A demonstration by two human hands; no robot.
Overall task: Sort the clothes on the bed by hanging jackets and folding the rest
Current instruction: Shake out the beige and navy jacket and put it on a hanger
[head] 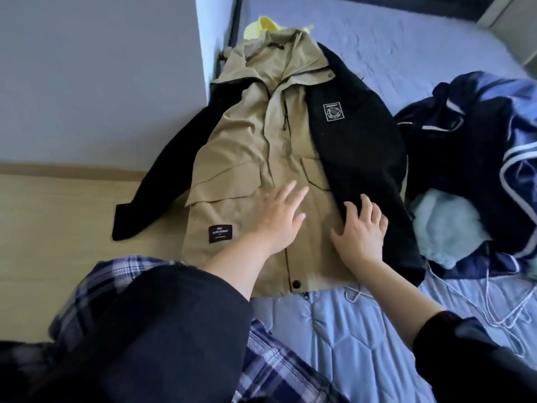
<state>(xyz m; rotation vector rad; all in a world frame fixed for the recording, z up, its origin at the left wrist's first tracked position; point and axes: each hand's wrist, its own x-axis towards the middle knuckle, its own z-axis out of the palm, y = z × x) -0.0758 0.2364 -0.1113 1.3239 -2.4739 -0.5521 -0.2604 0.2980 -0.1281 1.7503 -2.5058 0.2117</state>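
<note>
A khaki and black jacket (247, 146) lies spread out, front up, at the left edge of the bed (363, 330). One black sleeve hangs over the edge toward the floor. My left hand (279, 219) lies flat on the khaki front near the zipper, fingers straight. My right hand (363, 228) rests on the jacket where khaki meets the black right panel, fingers spread and slightly bent. White wire hangers (494, 303) lie on the bed at the right. A heap of dark blue clothes (476, 146) and a light blue garment (444, 228) sit to the right.
A yellow garment (261, 26) peeks out beyond the jacket's collar. A white wall or cabinet side (101, 82) stands left of the bed, with wooden floor (58, 222) below. My plaid trousers (116, 286) fill the lower left.
</note>
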